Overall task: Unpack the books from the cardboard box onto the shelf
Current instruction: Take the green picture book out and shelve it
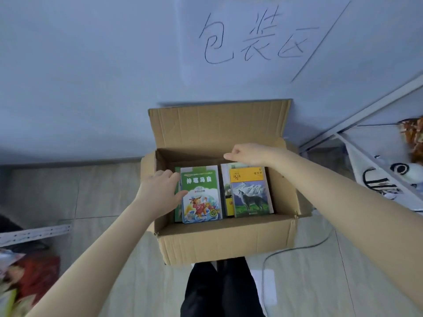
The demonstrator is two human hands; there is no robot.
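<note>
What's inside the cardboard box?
Inside the cardboard box sit two stacks of books: a green book tops the left, a wolf book the right. Those underneath are mostly covered, so their count is hidden.

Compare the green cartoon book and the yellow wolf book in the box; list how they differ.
The green book pictures a cartoon figure; the yellow book shows a wolf before snowy mountains. The green book tops the left stack, the yellow book the right. The left hand touches the green book's left edge; the right hand is beyond the yellow book's far end. Both lie flat, face up, in the cardboard box.
</note>
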